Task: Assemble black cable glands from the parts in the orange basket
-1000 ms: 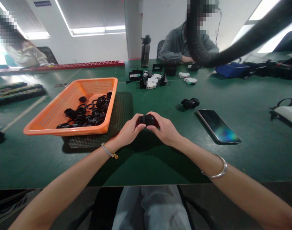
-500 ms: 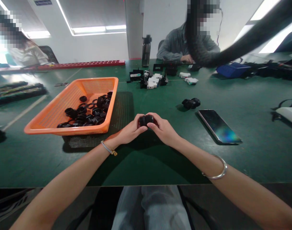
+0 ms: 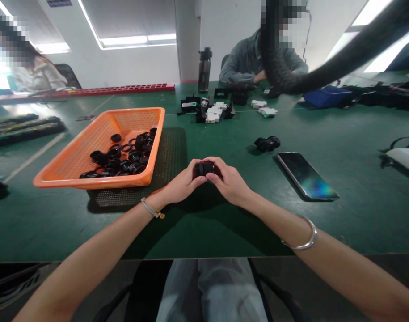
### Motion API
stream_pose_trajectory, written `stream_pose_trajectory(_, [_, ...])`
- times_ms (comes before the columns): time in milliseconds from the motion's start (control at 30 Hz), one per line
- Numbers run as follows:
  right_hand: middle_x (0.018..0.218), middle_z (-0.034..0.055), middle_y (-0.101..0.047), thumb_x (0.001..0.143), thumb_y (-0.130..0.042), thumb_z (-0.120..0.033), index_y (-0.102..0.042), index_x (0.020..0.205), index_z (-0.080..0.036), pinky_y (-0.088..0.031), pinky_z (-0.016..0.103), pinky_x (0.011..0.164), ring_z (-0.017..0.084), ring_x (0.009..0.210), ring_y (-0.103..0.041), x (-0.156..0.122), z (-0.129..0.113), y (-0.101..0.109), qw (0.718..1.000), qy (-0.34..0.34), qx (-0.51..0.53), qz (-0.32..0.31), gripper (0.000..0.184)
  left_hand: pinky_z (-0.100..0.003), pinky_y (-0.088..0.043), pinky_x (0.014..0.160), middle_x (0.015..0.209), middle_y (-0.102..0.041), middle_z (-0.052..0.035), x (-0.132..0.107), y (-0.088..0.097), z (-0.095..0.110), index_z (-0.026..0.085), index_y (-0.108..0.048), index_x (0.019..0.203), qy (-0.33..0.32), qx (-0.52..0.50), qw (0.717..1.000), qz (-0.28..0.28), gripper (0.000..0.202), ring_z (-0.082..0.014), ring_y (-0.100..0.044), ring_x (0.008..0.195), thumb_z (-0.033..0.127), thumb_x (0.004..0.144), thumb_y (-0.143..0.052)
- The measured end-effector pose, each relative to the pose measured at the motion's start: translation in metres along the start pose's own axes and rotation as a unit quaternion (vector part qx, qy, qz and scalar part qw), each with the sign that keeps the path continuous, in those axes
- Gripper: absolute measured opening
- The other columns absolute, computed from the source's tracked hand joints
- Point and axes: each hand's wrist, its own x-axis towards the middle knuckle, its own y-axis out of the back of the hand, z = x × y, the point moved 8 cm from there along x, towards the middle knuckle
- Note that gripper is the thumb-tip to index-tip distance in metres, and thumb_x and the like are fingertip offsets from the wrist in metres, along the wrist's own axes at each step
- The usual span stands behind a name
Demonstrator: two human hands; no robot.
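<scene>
Both my hands meet just above the green table (image 3: 224,232) around a small black round part (image 3: 204,168). My left hand (image 3: 179,183) pinches its left end with thumb and fingers closed. My right hand (image 3: 229,181) grips its right end, fingers curled over the top. To the left stands an orange mesh basket (image 3: 77,158) with several black rings and caps (image 3: 124,156) heaped in its near right corner. Another black assembled part (image 3: 267,143) lies on the table beyond my right hand.
A smartphone (image 3: 306,175) lies face up to the right. Small black and white parts (image 3: 212,112) and a dark bottle (image 3: 204,70) sit farther back. One person sits across the table, another at far left. Black strips (image 3: 23,127) lie on the left.
The hands have stayed together on the black part and shifted only slightly; the fingers have turned a little around it. Across the table, the other person's hand has moved.
</scene>
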Motion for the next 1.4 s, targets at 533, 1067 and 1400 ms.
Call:
stream_pose_trajectory(533, [0.097, 0.0079, -0.066, 0.089, -0.041, -0.036, -0.050, 0.110, -0.018, -0.047, 0.033, 0.071, 0.020, 0.077, -0.062, 0.003, 0.011, -0.004, 0.997, -0.075, 0.023, -0.019, 0.028, -0.036, -0.046, 0.083, 0.101, -0.060, -0.0083, 0.006, 0.000, -0.007, 0.014, -0.043, 0.112, 0.040, 0.028, 0.999, -0.007, 0.034, -0.0209, -0.059, 0.091, 0.037, 0.086, -0.048])
stream_pose_trajectory(1067, [0.087, 0.0123, -0.065, 0.068, -0.058, -0.028, -0.053, 0.097, -0.020, -0.045, 0.036, 0.064, 0.028, 0.075, -0.062, -0.001, 0.083, 0.103, 0.853, -0.360, -0.378, 0.020, 0.031, -0.025, -0.041, 0.061, 0.080, -0.055, 0.0009, 0.005, -0.008, -0.014, 0.014, -0.043, 0.119, 0.059, 0.079, 0.995, -0.015, 0.040, -0.0101, -0.048, 0.061, 0.025, 0.082, -0.052])
stream_pose_trajectory(1400, [0.099, 0.0242, -0.063, 0.072, -0.063, -0.040, -0.051, 0.110, -0.010, -0.048, 0.044, 0.071, 0.038, 0.095, -0.061, -0.020, 0.115, 0.130, 0.779, -0.468, -0.417, 0.024, 0.050, -0.027, -0.044, 0.066, 0.082, -0.055, -0.0014, 0.003, -0.016, -0.010, 0.012, -0.052, 0.113, 0.008, 0.171, 0.984, -0.050, 0.032, -0.0122, -0.049, 0.066, 0.023, 0.083, -0.052])
